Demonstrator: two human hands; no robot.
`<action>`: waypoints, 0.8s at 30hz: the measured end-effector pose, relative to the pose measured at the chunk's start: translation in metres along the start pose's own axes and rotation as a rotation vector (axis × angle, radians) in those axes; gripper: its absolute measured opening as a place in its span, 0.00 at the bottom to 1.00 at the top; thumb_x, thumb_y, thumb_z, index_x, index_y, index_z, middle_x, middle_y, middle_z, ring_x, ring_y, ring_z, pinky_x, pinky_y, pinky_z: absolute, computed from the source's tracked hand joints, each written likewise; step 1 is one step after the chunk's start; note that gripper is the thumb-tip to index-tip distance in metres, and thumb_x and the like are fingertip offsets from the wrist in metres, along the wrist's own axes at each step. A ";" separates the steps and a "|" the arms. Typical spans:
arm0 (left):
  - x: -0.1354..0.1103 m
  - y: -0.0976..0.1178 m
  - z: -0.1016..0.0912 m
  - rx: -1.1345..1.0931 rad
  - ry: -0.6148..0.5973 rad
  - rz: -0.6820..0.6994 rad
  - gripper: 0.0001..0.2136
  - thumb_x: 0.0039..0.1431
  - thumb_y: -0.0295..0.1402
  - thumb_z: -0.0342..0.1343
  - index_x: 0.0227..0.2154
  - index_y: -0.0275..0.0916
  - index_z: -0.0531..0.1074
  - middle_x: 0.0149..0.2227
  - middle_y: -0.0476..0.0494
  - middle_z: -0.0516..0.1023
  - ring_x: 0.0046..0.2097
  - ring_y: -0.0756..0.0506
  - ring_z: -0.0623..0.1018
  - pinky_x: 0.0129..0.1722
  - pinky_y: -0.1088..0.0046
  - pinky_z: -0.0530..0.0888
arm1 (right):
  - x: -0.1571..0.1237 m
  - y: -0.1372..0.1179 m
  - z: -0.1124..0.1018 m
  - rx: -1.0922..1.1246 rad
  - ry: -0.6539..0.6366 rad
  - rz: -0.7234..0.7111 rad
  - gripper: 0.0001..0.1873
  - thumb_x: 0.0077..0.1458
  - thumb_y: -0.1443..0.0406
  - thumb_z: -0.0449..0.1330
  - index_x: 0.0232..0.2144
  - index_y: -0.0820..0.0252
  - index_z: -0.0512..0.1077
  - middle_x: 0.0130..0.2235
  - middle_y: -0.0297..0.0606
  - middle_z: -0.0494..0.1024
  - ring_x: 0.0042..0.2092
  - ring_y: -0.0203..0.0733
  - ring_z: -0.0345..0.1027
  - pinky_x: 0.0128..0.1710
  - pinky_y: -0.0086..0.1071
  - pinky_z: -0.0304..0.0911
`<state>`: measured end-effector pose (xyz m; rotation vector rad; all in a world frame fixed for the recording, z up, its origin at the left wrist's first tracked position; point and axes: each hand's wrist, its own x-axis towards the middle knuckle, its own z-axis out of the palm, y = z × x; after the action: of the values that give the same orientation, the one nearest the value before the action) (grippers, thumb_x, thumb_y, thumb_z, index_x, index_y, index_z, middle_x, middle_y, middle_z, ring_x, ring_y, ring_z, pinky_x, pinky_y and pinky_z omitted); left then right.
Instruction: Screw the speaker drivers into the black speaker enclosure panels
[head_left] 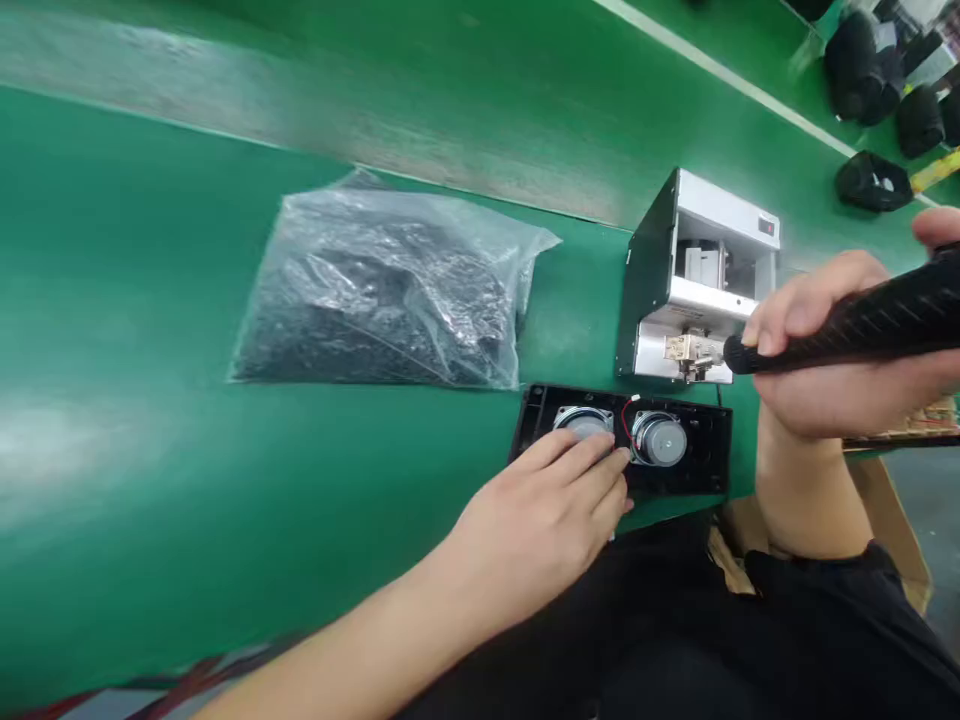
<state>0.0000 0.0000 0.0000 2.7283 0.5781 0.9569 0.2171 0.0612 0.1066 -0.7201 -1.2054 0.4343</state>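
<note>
My right hand [825, 340] is wrapped round a black electric screwdriver [877, 325]. The screwdriver's nose points left, close to the metal outlet [694, 352] of a screw feeder [697, 270]; whether its bit touches there I cannot tell. Nearer to me lies a long black speaker housing [705, 450] with two round speaker drivers in it. My left hand [551, 510] lies across the housing's near edge, its fingers stretched over the left driver [585, 420] and partly hiding it. The right driver [664, 440] is uncovered, with a red wire [625, 420] and small white connector beside it.
A clear plastic bag [390, 290] full of dark small parts lies on the green table [112, 300], left of the feeder. Below the table's right edge stands an open cardboard box [892, 520]. Several black objects [862, 70] stand on the floor at the far right.
</note>
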 end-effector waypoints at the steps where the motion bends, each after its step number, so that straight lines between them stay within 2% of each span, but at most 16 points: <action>1: 0.000 -0.001 0.000 -0.005 -0.007 -0.006 0.16 0.80 0.27 0.54 0.39 0.37 0.86 0.50 0.45 0.91 0.54 0.38 0.84 0.57 0.58 0.74 | -0.001 -0.002 -0.002 -0.029 0.021 0.024 0.41 0.77 0.38 0.40 0.47 0.59 0.82 0.24 0.31 0.72 0.18 0.31 0.66 0.19 0.26 0.65; 4: -0.002 -0.003 0.000 -0.016 -0.019 -0.016 0.13 0.79 0.27 0.57 0.39 0.38 0.85 0.49 0.46 0.91 0.53 0.39 0.84 0.55 0.60 0.75 | -0.001 -0.006 -0.010 -0.114 -0.002 0.085 0.39 0.71 0.31 0.47 0.49 0.51 0.81 0.24 0.29 0.72 0.18 0.33 0.65 0.20 0.29 0.66; 6: -0.002 -0.003 0.001 -0.021 -0.020 -0.017 0.11 0.78 0.27 0.59 0.39 0.38 0.85 0.50 0.45 0.91 0.54 0.40 0.84 0.55 0.60 0.75 | -0.001 -0.008 -0.019 -0.173 -0.095 0.111 0.39 0.64 0.27 0.51 0.51 0.46 0.79 0.25 0.27 0.72 0.18 0.35 0.65 0.18 0.32 0.66; 8: -0.002 -0.004 0.001 -0.022 -0.014 -0.015 0.10 0.78 0.28 0.60 0.38 0.38 0.85 0.49 0.44 0.91 0.54 0.39 0.84 0.55 0.60 0.75 | 0.000 -0.009 -0.028 -0.219 -0.211 0.151 0.37 0.61 0.26 0.57 0.54 0.41 0.77 0.26 0.26 0.74 0.19 0.38 0.66 0.18 0.34 0.67; 10: -0.002 -0.004 0.001 -0.028 -0.012 -0.015 0.11 0.78 0.28 0.60 0.38 0.38 0.85 0.49 0.44 0.91 0.55 0.39 0.84 0.55 0.60 0.75 | -0.001 -0.009 -0.033 -0.240 -0.231 0.165 0.35 0.59 0.27 0.61 0.55 0.39 0.74 0.26 0.26 0.75 0.19 0.39 0.65 0.19 0.36 0.68; 14: -0.002 -0.004 0.001 -0.036 -0.008 -0.020 0.12 0.79 0.28 0.58 0.39 0.38 0.85 0.50 0.45 0.91 0.55 0.39 0.84 0.55 0.59 0.75 | -0.004 -0.004 -0.032 -0.224 -0.144 0.126 0.36 0.58 0.27 0.63 0.52 0.41 0.76 0.24 0.26 0.74 0.19 0.39 0.64 0.20 0.36 0.69; 20: -0.003 -0.003 0.003 -0.031 -0.002 -0.020 0.15 0.80 0.29 0.55 0.38 0.38 0.86 0.49 0.46 0.92 0.54 0.39 0.84 0.54 0.60 0.75 | -0.003 0.010 -0.027 -0.001 -0.110 0.118 0.31 0.63 0.34 0.66 0.50 0.50 0.79 0.26 0.27 0.76 0.19 0.36 0.68 0.18 0.31 0.67; 24: -0.002 -0.004 0.002 -0.035 -0.006 -0.021 0.16 0.81 0.28 0.54 0.37 0.39 0.86 0.49 0.47 0.92 0.54 0.39 0.84 0.53 0.60 0.75 | -0.004 0.010 -0.028 -0.016 -0.123 0.157 0.31 0.69 0.34 0.57 0.52 0.50 0.79 0.25 0.28 0.74 0.18 0.36 0.68 0.19 0.31 0.68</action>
<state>-0.0012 0.0026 -0.0040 2.6878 0.5828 0.9450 0.2430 0.0586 0.0919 -0.8142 -1.2733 0.6067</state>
